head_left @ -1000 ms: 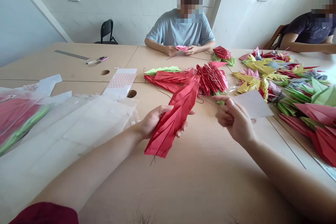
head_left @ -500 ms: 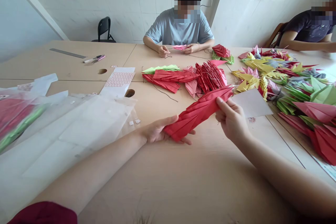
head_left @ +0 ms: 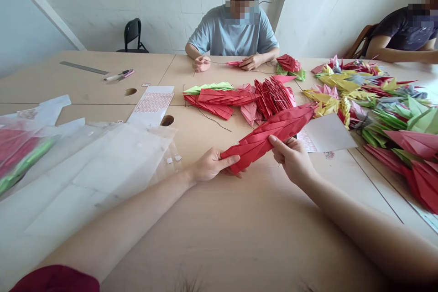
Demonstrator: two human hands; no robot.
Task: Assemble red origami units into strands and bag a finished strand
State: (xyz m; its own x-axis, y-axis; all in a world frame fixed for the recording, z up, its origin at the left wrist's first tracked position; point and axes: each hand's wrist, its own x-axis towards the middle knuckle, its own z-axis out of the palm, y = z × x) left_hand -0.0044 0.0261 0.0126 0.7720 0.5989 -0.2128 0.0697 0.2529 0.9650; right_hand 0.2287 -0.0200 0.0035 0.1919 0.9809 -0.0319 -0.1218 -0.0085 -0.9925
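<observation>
A long bundle of folded red paper (head_left: pixel 270 136) is held between my two hands above the table, slanting up to the right. My left hand (head_left: pixel 219 164) closes on its lower left end, thumb on top and fingers underneath. My right hand (head_left: pixel 290 153) pinches its lower edge near the middle, thumb on the front face, the other fingers curled behind. Just beyond lie more red folded paper pieces (head_left: pixel 226 97) with a green one (head_left: pixel 208 87) and loose dark threads. A red stack (head_left: pixel 273 98) sits right beside them.
Clear plastic bags (head_left: pixel 102 173) cover the left side. A printed label sheet (head_left: pixel 152 102) lies behind them; another sheet (head_left: pixel 328 132) is at right. Colourful folded paper (head_left: pixel 404 118) piles up far right. Pens (head_left: pixel 119 75) and a ruler (head_left: pixel 84 68) lie far left. Two people sit opposite.
My left thumb has come down onto the red bundle and the fingers have closed. My right hand has shifted left along it. The bundle's far tip has moved up and right.
</observation>
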